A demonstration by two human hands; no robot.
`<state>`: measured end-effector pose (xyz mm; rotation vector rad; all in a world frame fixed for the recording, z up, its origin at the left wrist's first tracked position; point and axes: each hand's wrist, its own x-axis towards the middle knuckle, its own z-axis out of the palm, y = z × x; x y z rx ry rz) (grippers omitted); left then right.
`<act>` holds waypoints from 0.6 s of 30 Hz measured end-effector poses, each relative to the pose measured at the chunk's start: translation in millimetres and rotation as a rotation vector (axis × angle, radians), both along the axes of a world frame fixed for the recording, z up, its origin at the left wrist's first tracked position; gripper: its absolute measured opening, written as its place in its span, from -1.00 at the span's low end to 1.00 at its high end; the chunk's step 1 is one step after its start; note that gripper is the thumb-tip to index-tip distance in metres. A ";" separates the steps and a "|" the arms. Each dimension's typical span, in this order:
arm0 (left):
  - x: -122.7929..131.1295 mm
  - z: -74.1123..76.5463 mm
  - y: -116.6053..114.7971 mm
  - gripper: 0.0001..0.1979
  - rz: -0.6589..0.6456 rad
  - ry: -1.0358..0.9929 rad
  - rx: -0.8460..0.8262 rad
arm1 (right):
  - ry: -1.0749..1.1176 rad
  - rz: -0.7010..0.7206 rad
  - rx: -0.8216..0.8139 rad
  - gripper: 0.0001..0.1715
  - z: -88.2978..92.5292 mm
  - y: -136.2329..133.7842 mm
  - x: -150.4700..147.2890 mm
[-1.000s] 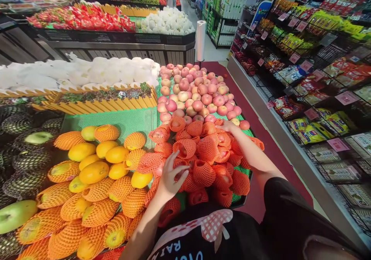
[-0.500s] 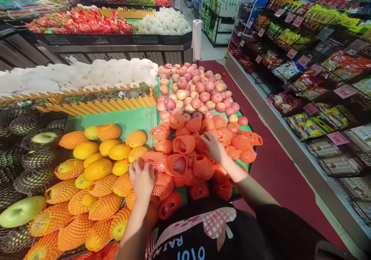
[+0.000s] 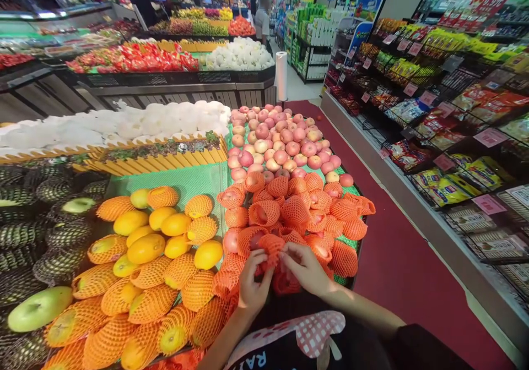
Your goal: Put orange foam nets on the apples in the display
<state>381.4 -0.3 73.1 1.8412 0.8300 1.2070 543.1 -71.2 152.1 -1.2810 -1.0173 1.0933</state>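
Our left hand (image 3: 252, 284) and right hand (image 3: 305, 268) meet at the near edge of the apple pile (image 3: 289, 216), the fingertips of both pinching the rim of one foam net (image 3: 270, 245) — the fruit inside is mostly hidden behind our fingers. The risk, as we judge it: a hard pull could tear the thin mesh, or a nudged neighbour could roll off the front, since the heap sits close to the edge. The nets are soft, stretchy lattice sleeves, orange-red; the bare apples (image 3: 281, 139) behind look smooth and round, the mangoes (image 3: 144, 249) oval.
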 end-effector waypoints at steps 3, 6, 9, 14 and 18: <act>1.7 -4.0 -2.1 -0.84 -0.090 0.052 0.006 | 0.120 -0.058 -0.071 -0.58 -19.6 -3.2 7.0; 0.8 4.3 -8.2 -0.68 -0.298 0.201 -0.012 | 0.395 -0.088 -0.135 -0.49 -41.6 -6.6 10.4; 1.9 14.3 -16.2 -0.73 -0.444 0.296 0.004 | 0.666 -0.108 -0.209 -0.47 -63.4 -5.1 9.8; 2.6 19.5 -18.0 -0.82 -0.322 0.342 0.062 | 0.669 -0.177 -0.119 -0.49 -72.3 0.2 9.3; 1.8 20.0 -17.3 -0.77 -0.334 0.389 0.031 | 0.631 -0.068 -0.095 -0.46 -54.4 -2.2 9.0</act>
